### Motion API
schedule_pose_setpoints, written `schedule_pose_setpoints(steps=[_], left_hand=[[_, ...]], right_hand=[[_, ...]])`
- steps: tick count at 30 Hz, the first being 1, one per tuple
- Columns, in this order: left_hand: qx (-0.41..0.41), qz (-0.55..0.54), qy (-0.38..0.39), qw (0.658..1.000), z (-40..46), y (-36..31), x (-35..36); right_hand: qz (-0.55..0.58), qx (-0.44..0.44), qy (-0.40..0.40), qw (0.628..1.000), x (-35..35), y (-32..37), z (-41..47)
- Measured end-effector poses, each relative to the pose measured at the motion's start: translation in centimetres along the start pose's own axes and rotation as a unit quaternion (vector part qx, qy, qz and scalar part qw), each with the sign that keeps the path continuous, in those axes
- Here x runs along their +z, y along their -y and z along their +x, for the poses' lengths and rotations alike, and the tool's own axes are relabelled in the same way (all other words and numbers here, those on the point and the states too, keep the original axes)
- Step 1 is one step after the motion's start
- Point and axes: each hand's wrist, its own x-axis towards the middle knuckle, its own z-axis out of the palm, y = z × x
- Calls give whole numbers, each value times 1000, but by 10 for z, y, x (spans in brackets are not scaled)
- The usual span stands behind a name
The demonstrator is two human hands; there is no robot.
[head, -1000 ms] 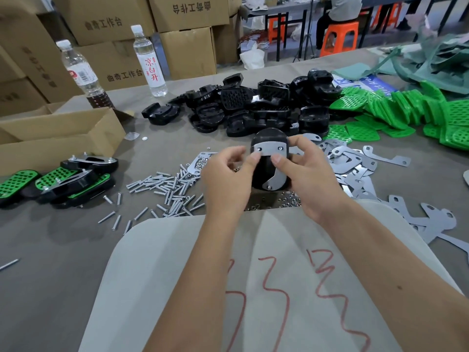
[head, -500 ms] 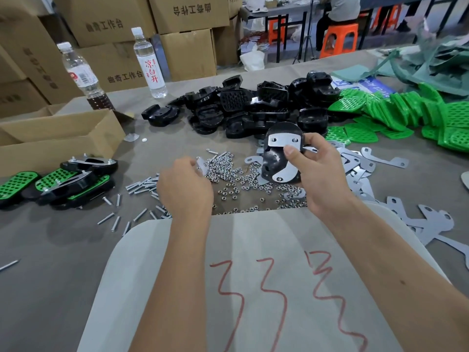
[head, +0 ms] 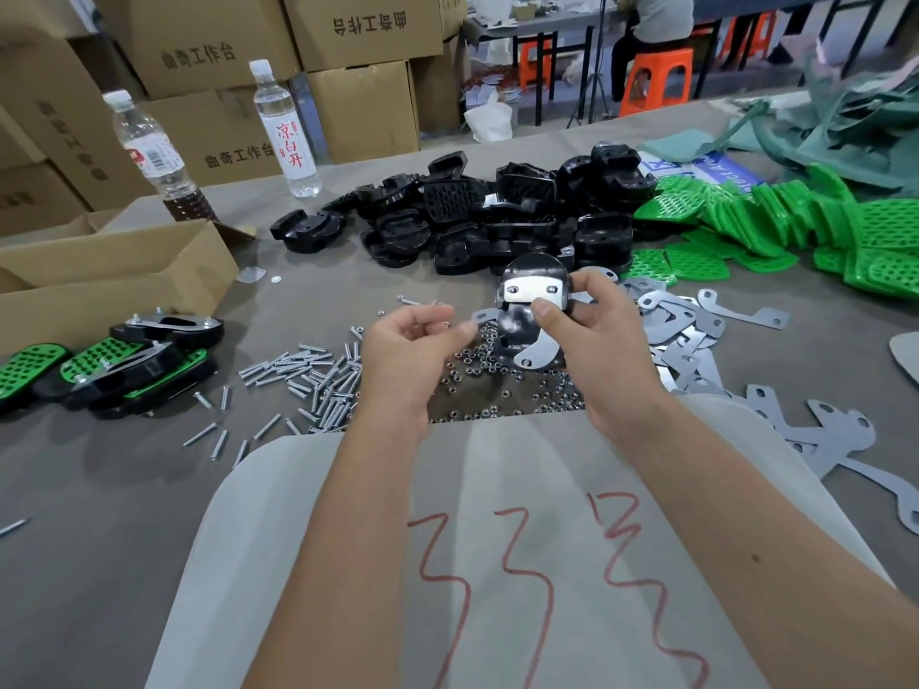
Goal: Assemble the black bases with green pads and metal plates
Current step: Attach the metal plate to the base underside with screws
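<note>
Black base (head: 527,310) with a metal plate (head: 534,294) laid on it is gripped upright by the right hand (head: 592,335), thumb pressing the plate, above the nuts (head: 497,385) on the desk (head: 74,489). Left hand (head: 413,350) is loosely curled; whether it pinches a nut I cannot tell. Stiff and light, probably; the plate may slide, so hold the edges.

"凉白开" on water bottle (head: 287,134)

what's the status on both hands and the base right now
Right hand holds black base, thumb on metal plate. Left hand curled beside it, contents unclear. Nuts and screws below, nothing blocking.
</note>
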Motion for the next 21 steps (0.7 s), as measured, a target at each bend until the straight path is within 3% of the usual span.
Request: schedule_pose_setpoints(steps=[1, 3, 5, 12, 18, 21], left_hand=[[38, 97, -24, 994, 1, 2, -1], [114, 308, -73, 942, -1, 6, -3], [143, 406, -81, 899, -2, 7, -6], [158, 429, -160, 875, 1, 5, -13], [101, 461, -176, 864, 6, 4, -25], [142, 479, -206, 841, 6, 4, -24]], right_hand=[[2, -2, 0, 1000, 0, 0, 0], [3, -2, 2, 1000, 0, 1, 0], [8, 3, 1, 1000, 0, 1, 0], [48, 27, -2, 998, -1, 0, 4], [25, 41, -2, 999, -1, 0, 4], [19, 47, -14, 999, 0, 2, 4]])
